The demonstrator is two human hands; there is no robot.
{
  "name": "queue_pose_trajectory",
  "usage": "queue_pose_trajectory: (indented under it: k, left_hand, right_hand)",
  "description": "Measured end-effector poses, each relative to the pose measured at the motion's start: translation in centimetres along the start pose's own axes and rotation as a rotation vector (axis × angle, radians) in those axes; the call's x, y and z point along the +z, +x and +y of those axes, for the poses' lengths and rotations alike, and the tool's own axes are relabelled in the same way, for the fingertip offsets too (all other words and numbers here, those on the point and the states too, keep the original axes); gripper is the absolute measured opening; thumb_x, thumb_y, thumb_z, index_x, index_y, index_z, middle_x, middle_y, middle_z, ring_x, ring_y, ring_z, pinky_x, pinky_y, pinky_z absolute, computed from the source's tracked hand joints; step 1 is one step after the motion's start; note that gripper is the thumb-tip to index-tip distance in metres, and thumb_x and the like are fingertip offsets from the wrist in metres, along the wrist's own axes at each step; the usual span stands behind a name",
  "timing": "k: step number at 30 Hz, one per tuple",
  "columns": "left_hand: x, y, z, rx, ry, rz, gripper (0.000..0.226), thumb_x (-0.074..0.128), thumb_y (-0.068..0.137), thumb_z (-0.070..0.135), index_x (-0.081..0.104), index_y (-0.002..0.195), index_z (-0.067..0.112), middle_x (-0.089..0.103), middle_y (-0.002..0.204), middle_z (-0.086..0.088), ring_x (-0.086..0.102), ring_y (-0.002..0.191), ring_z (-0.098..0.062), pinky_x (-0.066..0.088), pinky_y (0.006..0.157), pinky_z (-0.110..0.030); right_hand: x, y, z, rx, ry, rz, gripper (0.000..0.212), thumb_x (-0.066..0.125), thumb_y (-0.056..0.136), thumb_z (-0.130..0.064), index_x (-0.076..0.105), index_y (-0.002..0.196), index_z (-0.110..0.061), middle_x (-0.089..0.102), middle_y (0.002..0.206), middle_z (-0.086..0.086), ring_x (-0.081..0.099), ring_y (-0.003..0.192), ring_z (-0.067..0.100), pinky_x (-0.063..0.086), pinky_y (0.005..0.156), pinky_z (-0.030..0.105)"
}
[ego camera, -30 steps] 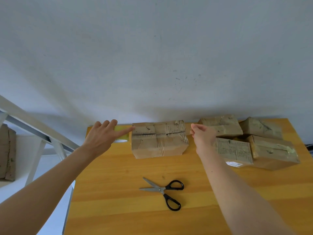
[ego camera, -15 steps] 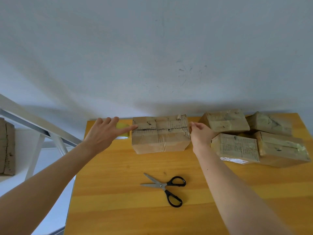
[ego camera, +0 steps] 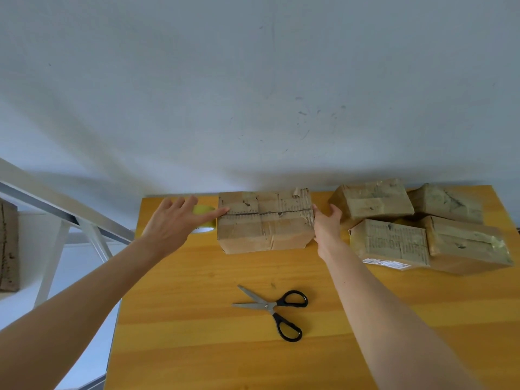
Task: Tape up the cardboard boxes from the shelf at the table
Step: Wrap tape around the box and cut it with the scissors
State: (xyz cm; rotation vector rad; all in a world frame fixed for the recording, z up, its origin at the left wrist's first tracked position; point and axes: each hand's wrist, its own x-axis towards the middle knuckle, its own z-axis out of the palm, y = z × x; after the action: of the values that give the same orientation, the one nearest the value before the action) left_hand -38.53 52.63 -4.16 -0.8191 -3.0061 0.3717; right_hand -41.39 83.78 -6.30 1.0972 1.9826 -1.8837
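Hands reach forward from both sides toward one cardboard box [ego camera: 266, 220] at the far edge of the wooden table [ego camera: 197, 319], close to the grey wall [ego camera: 253, 94]. The left hand [ego camera: 176, 223] is stretched flat, palm down, fingers spread and fully open, with a fingertip touching the box's upper left corner; it grips nothing. The right hand [ego camera: 326, 225] stands on edge against the box's right end, fingers loosely curled, thumb side toward the box. Whether it presses or only touches cannot be told, and it does not close around anything.

Behind the left hand lies one roll of yellow tape [ego camera: 204, 218], partly hidden, just beside the box's left end.

Counted on the table: five boxes in all. The one between the hands has a dark seam running along its top and torn paper at its far right corner. Four more boxes [ego camera: 422, 229] sit packed together at the far right, shiny with tape. A white label [ego camera: 387, 263] pokes out under the nearest of these; its print is too small to read.

One pair of black-handled scissors [ego camera: 274, 309] lies open on the table, nearer the person and well apart from the boxes.

At the far left, a white shelf frame [ego camera: 56, 218] holds a further piece of cardboard [ego camera: 8, 246], cut off by the edge.
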Motion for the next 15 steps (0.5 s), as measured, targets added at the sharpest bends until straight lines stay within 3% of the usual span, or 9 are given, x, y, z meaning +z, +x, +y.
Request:
queue_pose_trajectory:
  k: [3, 4, 6, 8, 10, 15]
  left_hand:
    - [-0.2, 0.1, 0.2, -0.004, -0.007, -0.010, 0.124, 0.060, 0.068, -0.015, -0.009, 0.146, 0.052, 0.057, 0.103, -0.016, 0.059, 0.077, -0.027, 0.045, 0.064, -0.037]
    - [-0.2, 0.2, 0.2, -0.004, -0.008, -0.014, 0.124, 0.061, 0.069, -0.015, -0.009, 0.146, 0.052, 0.057, 0.103, -0.016, 0.059, 0.077, -0.027, 0.044, 0.064, -0.037]
    - [-0.2, 0.2, 0.1, -0.003, -0.003, -0.025, 0.124, 0.062, 0.069, -0.014, -0.010, 0.146, 0.052, 0.057, 0.103, -0.015, 0.058, 0.077, -0.026, 0.044, 0.064, -0.036]
    - [-0.2, 0.1, 0.2, -0.002, 0.001, -0.030, 0.124, 0.060, 0.069, -0.013, -0.012, 0.145, 0.052, 0.056, 0.101, -0.014, 0.057, 0.076, -0.026, 0.043, 0.064, -0.036]
    - [-0.1, 0.1, 0.3, -0.003, -0.003, -0.033, 0.122, 0.058, 0.071, -0.013, -0.015, 0.144, 0.053, 0.056, 0.102, -0.014, 0.057, 0.076, -0.025, 0.042, 0.064, -0.036]
    - [0.4, 0.1, 0.6, -0.024, -0.017, -0.036, 0.119, 0.054, 0.077, -0.009, -0.025, 0.139, 0.055, 0.056, 0.103, -0.010, 0.056, 0.079, -0.022, 0.040, 0.068, -0.033]
  right_hand:
    - [-0.2, -1.6, 0.5, -0.502, -0.424, 0.097, 0.046, 0.036, 0.106, -0.032, 0.036, 0.149, -0.015, 0.041, 0.150, 0.008, 0.037, 0.139, 0.025, 0.033, 0.114, 0.045]
    - [-0.1, -2.2, 0.8, -0.688, -0.590, 0.101, 0.049, 0.028, 0.107, -0.036, 0.038, 0.149, -0.013, 0.040, 0.152, 0.006, 0.033, 0.143, 0.023, 0.028, 0.116, 0.045]
    - [0.3, -3.0, 1.6, -0.882, -0.957, 0.053, 0.066, 0.009, 0.103, -0.050, 0.028, 0.153, -0.011, 0.024, 0.161, 0.006, 0.016, 0.150, 0.020, 0.013, 0.122, 0.043]
    - [0.7, -3.2, 2.2, -0.910, -1.287, 0.036, 0.079, -0.009, 0.095, -0.058, 0.006, 0.155, -0.010, -0.002, 0.163, 0.007, -0.005, 0.151, 0.021, -0.005, 0.122, 0.041]
    - [1.1, -3.7, 2.3, -0.885, -1.434, 0.037, 0.083, -0.017, 0.091, -0.060, -0.005, 0.153, -0.008, -0.015, 0.161, 0.009, -0.017, 0.149, 0.023, -0.014, 0.119, 0.041]
    - [3.2, -5.6, 2.9, -0.936, -1.501, -0.121, 0.086, -0.019, 0.088, -0.066, -0.013, 0.152, -0.008, -0.022, 0.158, 0.011, -0.021, 0.147, 0.026, -0.012, 0.121, 0.042]
